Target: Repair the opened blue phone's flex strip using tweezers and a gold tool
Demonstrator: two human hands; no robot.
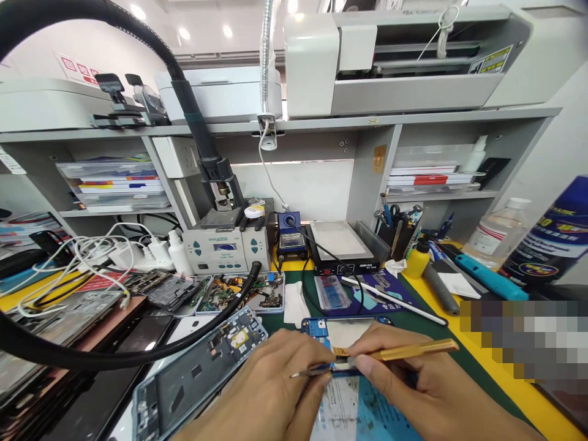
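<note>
A blue phone frame lies in front of me, partly covered by both hands. My left hand is closed at its near edge. Between thumb and forefinger runs a slim pointed metal tool, its tip pointing left; its other end is hidden. My right hand is closed around a gold-coloured pen-like tool, whose working end reaches the frame beside my left fingertips. A small whitish piece shows between the hands; its kind is unclear. Under them lies a white and blue printed sheet.
At left lie a grey-blue phone frame, a tray of circuit boards and stacked phone parts. A black hose loops across. Behind stand a hot-air station and a heating plate. A white stick tool lies at right.
</note>
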